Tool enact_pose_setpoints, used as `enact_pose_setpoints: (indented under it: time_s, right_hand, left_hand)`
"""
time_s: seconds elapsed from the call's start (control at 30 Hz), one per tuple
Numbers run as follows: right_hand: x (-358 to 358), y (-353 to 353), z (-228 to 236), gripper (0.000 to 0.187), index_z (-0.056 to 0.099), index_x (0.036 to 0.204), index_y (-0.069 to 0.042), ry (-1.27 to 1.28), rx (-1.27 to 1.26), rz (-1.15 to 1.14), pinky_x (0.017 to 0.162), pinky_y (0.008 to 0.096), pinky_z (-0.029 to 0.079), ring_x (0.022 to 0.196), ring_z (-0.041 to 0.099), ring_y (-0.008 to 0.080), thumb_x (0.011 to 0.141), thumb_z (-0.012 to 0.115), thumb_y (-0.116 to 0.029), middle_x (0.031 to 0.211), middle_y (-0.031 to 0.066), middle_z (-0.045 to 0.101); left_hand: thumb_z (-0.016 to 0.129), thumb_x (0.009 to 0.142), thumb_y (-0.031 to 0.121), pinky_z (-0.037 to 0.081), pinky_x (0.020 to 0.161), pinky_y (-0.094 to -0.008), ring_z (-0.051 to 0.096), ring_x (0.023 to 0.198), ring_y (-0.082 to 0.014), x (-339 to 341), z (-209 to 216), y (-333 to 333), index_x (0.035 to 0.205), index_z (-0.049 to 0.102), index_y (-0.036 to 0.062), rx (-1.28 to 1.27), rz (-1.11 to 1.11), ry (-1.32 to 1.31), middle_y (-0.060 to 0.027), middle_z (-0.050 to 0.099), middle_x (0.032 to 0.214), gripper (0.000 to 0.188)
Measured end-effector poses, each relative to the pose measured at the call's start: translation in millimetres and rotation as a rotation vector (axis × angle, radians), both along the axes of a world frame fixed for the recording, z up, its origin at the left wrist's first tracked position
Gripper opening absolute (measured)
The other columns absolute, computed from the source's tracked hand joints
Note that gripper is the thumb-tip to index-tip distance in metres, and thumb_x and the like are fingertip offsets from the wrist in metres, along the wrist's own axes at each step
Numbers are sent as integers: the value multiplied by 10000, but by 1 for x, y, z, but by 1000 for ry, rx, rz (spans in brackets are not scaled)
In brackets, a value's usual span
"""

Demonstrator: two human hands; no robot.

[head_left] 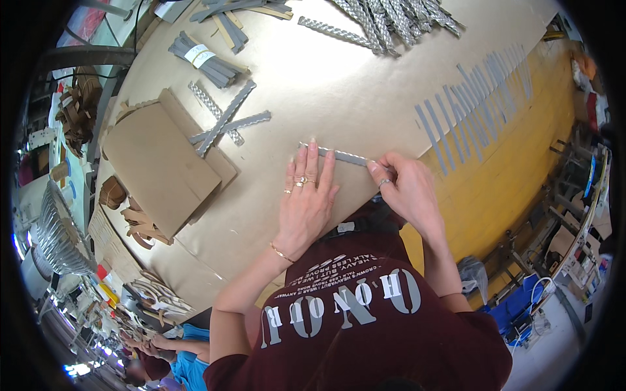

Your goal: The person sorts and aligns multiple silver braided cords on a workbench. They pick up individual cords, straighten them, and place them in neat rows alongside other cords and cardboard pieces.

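A narrow grey strip (351,158) with a silvery braided edge lies aslant on the tan work surface in front of me. My left hand (305,199) is laid flat over its left part, fingers stretched out and pressing on it. At the strip's right end, my right hand (407,190) pinches it between thumb and curled fingers. That end is mostly hidden by the right hand. To the left of my hands, a few grey strips (225,118) and a silver braided strip (206,99) lie crossed over one another.
Folded brown cardboard (160,166) sits at the left. Farther back are a paper-banded bundle of grey strips (215,70) and a heap of silver braids (385,23). Several grey strips (464,120) line the right side. A person in a blue sleeve (190,365) is at the lower left.
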State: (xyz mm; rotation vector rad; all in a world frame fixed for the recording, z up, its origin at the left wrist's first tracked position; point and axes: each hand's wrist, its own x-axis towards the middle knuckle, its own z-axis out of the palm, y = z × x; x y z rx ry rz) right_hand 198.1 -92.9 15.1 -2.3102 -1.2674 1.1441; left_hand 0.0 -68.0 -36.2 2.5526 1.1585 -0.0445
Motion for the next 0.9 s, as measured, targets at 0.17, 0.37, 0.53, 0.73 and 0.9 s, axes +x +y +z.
enact_pose_setpoints:
  time_s: [0.17,0.37,0.53,0.73,0.9]
  right_hand:
    - [0,-1,-1,265,669,820,-12,-16,17,-5,590,443,467,589,632,350,906,642,-261,601,145,622]
    - [-2,-2,-2,268,663,799,-13,-48,64,22,604,451,474,606,637,363,902,640,-260,616,150,633]
    - [-3,-2,-4,266,662,788,-18,-71,78,28,618,460,475,606,636,365,895,639,-261,610,144,633]
    - [-3,-3,-4,270,648,752,-26,-70,76,25,630,466,467,605,633,358,890,640,-259,612,138,635]
    - [0,-6,-1,274,636,730,-29,-7,67,8,626,447,422,579,602,336,898,632,-245,579,120,602]
  left_hand:
    - [591,936,354,234,1184,-477,270,1457,-361,3,2,-1,1507,365,126,28,-20,36,-241,254,1571,655]
    - [561,943,397,196,1187,-492,238,1455,-421,9,2,-4,1514,372,176,38,-12,46,-290,215,1566,641]
    - [565,931,438,187,1178,-528,230,1439,-479,12,2,-4,1516,371,256,61,-35,58,-353,207,1538,643]
    - [565,928,458,183,1169,-551,228,1427,-509,16,3,-5,1522,345,318,59,-41,53,-392,194,1520,648]
    - [574,925,452,182,1165,-557,231,1424,-512,17,4,-5,1521,346,327,47,-34,47,-393,195,1519,650]
